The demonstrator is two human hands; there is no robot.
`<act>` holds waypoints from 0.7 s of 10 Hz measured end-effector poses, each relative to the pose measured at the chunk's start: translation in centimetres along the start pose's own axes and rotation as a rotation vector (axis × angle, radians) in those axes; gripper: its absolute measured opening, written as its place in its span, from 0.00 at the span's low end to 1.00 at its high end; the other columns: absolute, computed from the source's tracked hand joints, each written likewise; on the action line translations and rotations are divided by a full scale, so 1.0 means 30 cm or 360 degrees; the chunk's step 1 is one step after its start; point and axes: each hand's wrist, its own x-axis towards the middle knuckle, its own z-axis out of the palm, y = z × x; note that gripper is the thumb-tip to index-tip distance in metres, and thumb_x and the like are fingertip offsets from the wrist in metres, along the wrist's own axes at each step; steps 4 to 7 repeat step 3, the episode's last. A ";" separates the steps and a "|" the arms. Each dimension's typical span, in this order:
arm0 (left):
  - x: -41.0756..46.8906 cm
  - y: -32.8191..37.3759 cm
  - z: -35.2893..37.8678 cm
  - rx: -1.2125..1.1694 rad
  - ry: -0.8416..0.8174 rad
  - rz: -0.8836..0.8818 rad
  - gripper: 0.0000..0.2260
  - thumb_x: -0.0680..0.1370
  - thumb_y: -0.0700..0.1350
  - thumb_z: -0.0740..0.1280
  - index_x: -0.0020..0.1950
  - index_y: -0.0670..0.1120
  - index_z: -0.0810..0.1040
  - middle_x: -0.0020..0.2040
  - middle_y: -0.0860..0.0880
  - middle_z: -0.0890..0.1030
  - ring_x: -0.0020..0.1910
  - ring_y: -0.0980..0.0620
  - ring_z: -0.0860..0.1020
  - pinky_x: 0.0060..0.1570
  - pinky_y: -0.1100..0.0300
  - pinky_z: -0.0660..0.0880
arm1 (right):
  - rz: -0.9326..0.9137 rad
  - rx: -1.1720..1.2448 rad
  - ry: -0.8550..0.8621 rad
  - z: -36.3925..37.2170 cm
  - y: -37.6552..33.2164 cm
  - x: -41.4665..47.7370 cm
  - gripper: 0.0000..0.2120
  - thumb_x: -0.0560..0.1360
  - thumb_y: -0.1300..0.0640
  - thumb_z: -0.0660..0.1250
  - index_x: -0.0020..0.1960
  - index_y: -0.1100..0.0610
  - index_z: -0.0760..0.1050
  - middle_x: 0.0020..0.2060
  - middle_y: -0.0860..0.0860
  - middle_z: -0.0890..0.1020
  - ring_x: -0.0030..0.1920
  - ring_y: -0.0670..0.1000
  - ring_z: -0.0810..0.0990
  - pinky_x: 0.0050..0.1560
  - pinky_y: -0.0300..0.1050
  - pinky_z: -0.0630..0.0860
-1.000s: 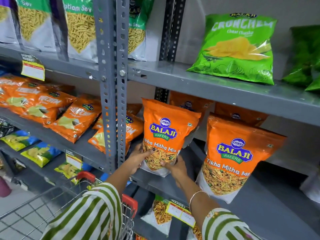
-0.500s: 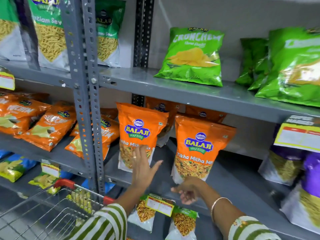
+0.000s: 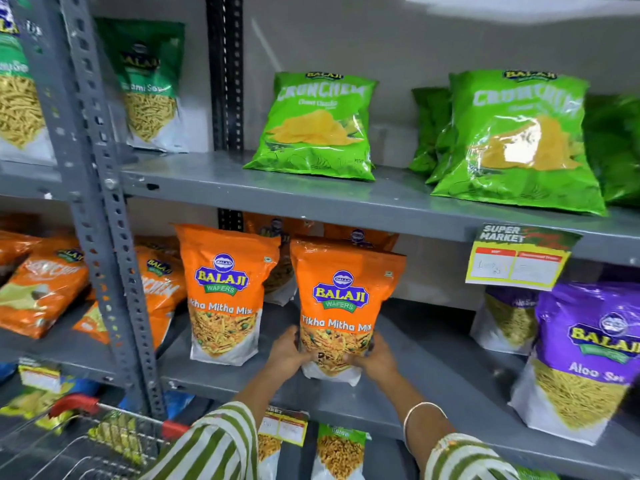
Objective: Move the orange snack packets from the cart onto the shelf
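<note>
Left of the grey metal shelf [image 3: 408, 386] front edge, wire cart with red handle [image 3: 74, 403]; upright on shelf, orange Tikha Mitha Mix packet [image 3: 225, 292]; just right, second orange packet [image 3: 343, 299] clasped low between left hand [image 3: 285, 351] and right hand [image 3: 375, 356]

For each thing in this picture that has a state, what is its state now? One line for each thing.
Right orange packet: upright on the middle shelf, held at its base by both hands.
Left orange packet: upright, free, beside it.
Left hand: gripping the packet's left side.
Right hand: gripping its right side.
Purple packet: upright.
Green packets: leaning back, upper shelf.
Cart: some packets inside, blurred.
</note>
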 end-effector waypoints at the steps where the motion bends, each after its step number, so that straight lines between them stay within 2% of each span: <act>1: 0.003 -0.015 -0.008 -0.0012 0.0045 -0.0011 0.22 0.71 0.38 0.71 0.62 0.35 0.69 0.65 0.38 0.75 0.63 0.42 0.74 0.61 0.48 0.73 | 0.0016 -0.0040 0.0004 0.014 -0.001 -0.009 0.36 0.63 0.65 0.77 0.67 0.63 0.66 0.64 0.61 0.76 0.64 0.61 0.74 0.65 0.60 0.71; 2: 0.001 -0.006 -0.011 0.0013 0.0051 -0.0017 0.21 0.71 0.37 0.71 0.62 0.35 0.69 0.65 0.37 0.76 0.63 0.41 0.74 0.61 0.47 0.73 | 0.0031 -0.0061 -0.0017 0.013 -0.013 -0.008 0.36 0.64 0.65 0.77 0.67 0.63 0.65 0.65 0.61 0.75 0.65 0.61 0.73 0.66 0.59 0.71; 3: -0.025 0.019 0.007 0.0052 0.0132 0.0018 0.23 0.71 0.39 0.71 0.63 0.37 0.68 0.66 0.39 0.75 0.64 0.41 0.73 0.62 0.48 0.72 | -0.0007 -0.0110 0.0087 0.022 -0.042 -0.040 0.40 0.64 0.62 0.77 0.69 0.63 0.59 0.69 0.60 0.70 0.69 0.60 0.69 0.68 0.59 0.69; 7: -0.025 0.019 0.007 0.0052 0.0132 0.0018 0.23 0.71 0.39 0.71 0.63 0.37 0.68 0.66 0.39 0.75 0.64 0.41 0.73 0.62 0.48 0.72 | -0.0007 -0.0110 0.0087 0.022 -0.042 -0.040 0.40 0.64 0.62 0.77 0.69 0.63 0.59 0.69 0.60 0.70 0.69 0.60 0.69 0.68 0.59 0.69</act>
